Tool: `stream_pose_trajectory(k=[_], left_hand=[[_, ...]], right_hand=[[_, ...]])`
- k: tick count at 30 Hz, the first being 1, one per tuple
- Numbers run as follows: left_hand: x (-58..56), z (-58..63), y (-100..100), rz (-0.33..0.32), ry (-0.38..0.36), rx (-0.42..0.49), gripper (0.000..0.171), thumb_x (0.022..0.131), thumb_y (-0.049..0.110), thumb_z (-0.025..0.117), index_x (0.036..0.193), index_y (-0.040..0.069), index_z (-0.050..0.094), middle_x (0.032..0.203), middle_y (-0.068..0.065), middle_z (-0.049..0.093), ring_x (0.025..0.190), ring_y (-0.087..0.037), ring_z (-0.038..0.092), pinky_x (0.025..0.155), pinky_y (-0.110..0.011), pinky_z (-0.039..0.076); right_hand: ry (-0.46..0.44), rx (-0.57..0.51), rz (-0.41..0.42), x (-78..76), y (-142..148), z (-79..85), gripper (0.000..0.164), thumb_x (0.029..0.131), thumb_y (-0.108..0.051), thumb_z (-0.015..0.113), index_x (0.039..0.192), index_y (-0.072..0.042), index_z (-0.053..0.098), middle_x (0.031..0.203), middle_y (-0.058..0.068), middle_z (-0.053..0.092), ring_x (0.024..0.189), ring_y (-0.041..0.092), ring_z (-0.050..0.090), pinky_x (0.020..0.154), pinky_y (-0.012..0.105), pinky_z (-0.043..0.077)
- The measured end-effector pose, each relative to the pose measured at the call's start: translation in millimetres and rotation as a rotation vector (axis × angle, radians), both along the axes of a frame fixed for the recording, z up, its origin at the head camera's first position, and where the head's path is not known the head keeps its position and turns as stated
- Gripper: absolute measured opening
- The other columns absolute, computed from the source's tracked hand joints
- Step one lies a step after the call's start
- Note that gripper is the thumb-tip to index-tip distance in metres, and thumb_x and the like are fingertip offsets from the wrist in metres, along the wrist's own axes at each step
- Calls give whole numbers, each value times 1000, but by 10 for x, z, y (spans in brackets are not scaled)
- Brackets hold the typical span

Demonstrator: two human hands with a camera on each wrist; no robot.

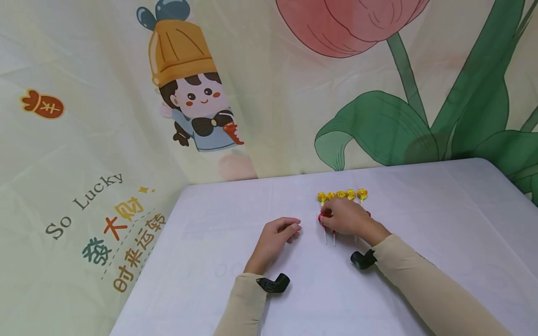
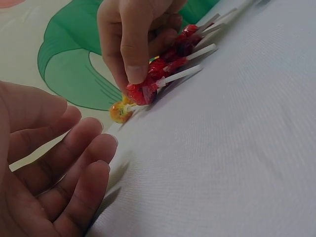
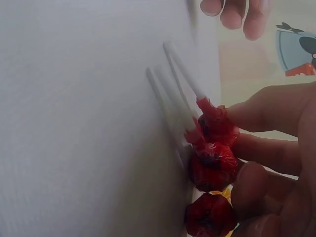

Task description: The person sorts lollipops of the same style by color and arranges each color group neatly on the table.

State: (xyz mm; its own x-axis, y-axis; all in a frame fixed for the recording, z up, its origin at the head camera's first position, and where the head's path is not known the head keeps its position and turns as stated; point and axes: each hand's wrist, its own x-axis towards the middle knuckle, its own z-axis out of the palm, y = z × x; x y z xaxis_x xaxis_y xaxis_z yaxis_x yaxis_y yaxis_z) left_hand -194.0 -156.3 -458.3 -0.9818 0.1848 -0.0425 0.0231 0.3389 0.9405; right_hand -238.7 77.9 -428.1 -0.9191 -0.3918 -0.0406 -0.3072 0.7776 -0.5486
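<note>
My right hand (image 1: 348, 218) pinches the leftmost red-wrapped lollipop (image 1: 322, 219) by its candy head, thumb and fingertips on the wrapper. In the right wrist view that lollipop (image 3: 217, 126) lies against another red lollipop (image 3: 213, 168), and a third red head (image 3: 210, 215) sits beside them. Their white sticks point toward me. Behind this row is a line of yellow lollipops (image 1: 362, 193), partly covered by the right hand. My left hand (image 1: 273, 240) hovers to the left of the lollipops, fingers relaxed and holding nothing.
The lollipops lie on a white cloth-covered table (image 1: 210, 233). Beyond its back edge hangs a printed curtain (image 1: 277, 116) with a cartoon figure and a large tulip. A black wrist camera (image 1: 275, 283) is on the left sleeve, another (image 1: 363, 259) on the right.
</note>
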Motion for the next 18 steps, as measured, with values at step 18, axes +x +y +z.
stream_pose_trajectory(k=[18], left_hand=[[1, 1, -15, 1, -11, 0, 27, 100, 27, 63, 119, 10, 71, 100, -3, 72, 88, -19, 64, 79, -31, 54]], right_hand=[[-3, -46, -26, 39, 14, 41, 29, 92, -22, 66, 118, -9, 72, 96, -2, 67, 85, 17, 57, 68, 28, 52]])
